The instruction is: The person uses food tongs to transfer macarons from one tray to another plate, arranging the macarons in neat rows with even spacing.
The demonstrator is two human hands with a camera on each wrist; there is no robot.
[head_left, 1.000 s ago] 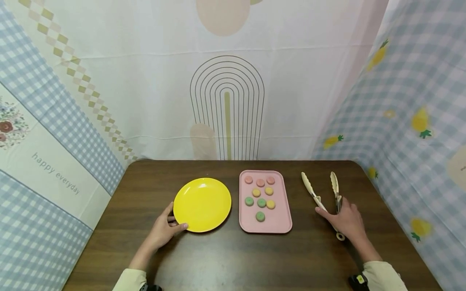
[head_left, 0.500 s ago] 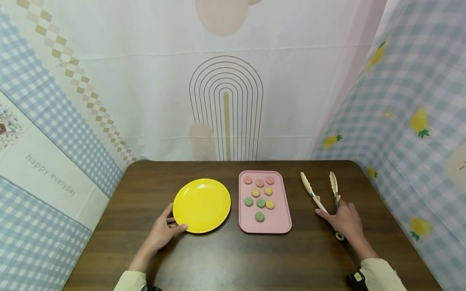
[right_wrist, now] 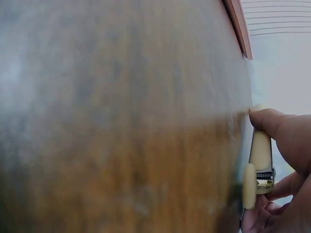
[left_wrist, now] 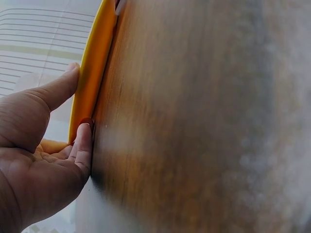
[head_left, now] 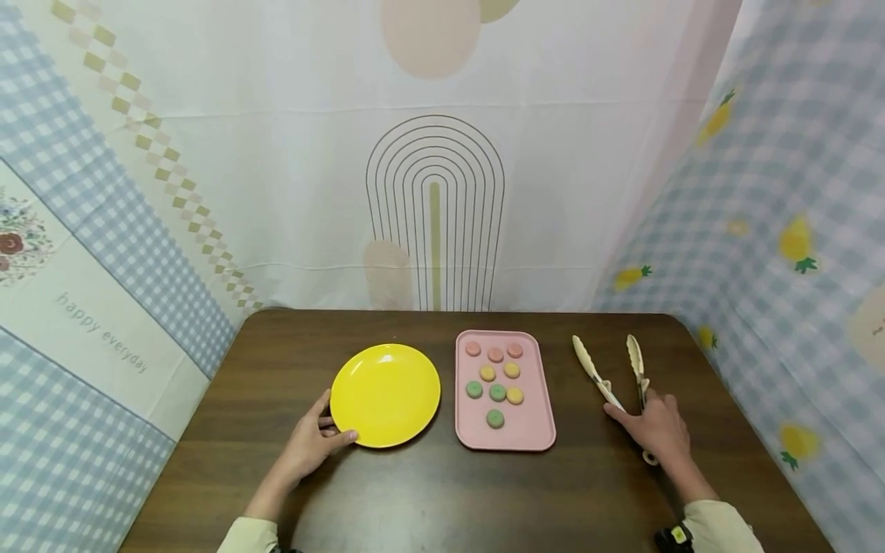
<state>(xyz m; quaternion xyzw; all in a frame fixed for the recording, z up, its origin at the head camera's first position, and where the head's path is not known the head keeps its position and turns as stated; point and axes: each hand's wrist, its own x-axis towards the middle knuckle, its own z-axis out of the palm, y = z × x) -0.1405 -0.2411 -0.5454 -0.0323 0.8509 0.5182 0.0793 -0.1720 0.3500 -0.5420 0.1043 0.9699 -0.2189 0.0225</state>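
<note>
The left hand [head_left: 311,442] pinches the yellow plate [head_left: 385,395] and the right hand [head_left: 661,430] grips the splayed tongs [head_left: 591,367], both unshifted on the desk [head_left: 442,499], so work seemingly remains at holding.

Brown wood-grain table [head_left: 415,499], on it a yellow plate [head_left: 385,395], a pink tray [head_left: 508,436], cream-tipped tongs [head_left: 588,362].

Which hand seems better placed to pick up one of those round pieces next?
Probably the right hand: it grips the tongs, spread open beside the pink tray of round pieces. The left hand holds the yellow plate by its rim.
</note>
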